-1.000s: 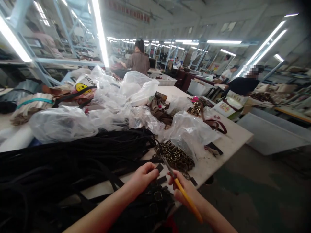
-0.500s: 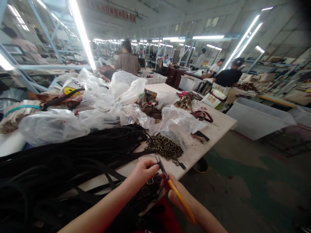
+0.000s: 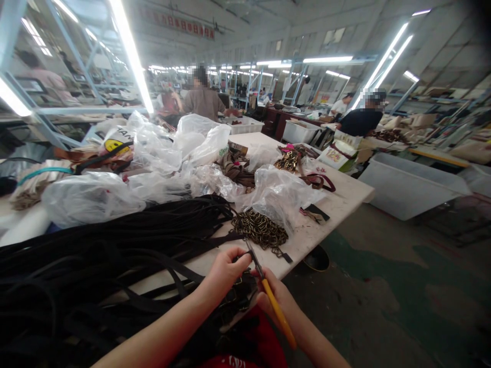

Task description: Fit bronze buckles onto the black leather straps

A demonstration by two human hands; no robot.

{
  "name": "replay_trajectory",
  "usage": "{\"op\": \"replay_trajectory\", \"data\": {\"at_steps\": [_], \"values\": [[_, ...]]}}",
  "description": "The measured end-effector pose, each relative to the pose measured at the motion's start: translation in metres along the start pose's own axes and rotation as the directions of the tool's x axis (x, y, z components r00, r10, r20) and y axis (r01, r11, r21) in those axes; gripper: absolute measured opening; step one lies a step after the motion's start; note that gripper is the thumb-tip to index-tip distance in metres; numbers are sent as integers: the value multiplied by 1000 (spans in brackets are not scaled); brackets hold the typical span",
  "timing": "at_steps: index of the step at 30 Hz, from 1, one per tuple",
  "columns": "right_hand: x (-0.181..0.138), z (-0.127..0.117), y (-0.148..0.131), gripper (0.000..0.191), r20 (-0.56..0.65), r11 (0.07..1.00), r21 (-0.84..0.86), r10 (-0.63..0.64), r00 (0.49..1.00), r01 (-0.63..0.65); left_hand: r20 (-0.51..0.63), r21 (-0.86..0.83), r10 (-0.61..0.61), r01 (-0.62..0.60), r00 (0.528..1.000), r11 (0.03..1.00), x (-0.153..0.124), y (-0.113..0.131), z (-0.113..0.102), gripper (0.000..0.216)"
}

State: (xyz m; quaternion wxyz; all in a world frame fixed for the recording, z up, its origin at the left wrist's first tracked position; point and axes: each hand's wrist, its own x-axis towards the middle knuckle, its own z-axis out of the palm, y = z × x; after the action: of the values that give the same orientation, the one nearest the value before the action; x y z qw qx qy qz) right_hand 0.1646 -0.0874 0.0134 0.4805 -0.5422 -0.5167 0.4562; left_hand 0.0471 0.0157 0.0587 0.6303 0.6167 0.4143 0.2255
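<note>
My left hand (image 3: 229,267) pinches the end of a black strap (image 3: 250,252) between thumb and fingers. My right hand (image 3: 276,294) is wrapped round scissors with long yellow handles (image 3: 276,312); their narrow blades point up and away, right beside the left fingertips at the strap end. Black straps with metal buckles (image 3: 232,295) hang just below my hands, partly hidden by them. Beyond the blades lies a heap of brass-coloured metal buckles (image 3: 261,229). A thick bundle of black straps (image 3: 115,250) spreads across the table to the left.
Clear plastic bags (image 3: 282,191) lie over the table (image 3: 345,191), with brown straps (image 3: 236,171) among them. A small black piece (image 3: 287,257) rests at the near edge. A white bin (image 3: 412,184) stands at right. Co-workers (image 3: 201,97) are farther back.
The yellow handles have swung slightly left and come closer together, and the scissor blades look less spread. The left hand keeps its pinch in nearly the same place.
</note>
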Motion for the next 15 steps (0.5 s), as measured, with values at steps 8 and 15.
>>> {"op": "replay_trajectory", "data": {"at_steps": [8,15], "values": [[-3,-1,9,61,7,999,-22,-43,999,43,-66,33,32,-30,997,999,2,-6,0,21],[-4,1,14,59,4,997,-66,-42,999,42,-87,142,108,-95,990,985,6,-11,0,19]]}}
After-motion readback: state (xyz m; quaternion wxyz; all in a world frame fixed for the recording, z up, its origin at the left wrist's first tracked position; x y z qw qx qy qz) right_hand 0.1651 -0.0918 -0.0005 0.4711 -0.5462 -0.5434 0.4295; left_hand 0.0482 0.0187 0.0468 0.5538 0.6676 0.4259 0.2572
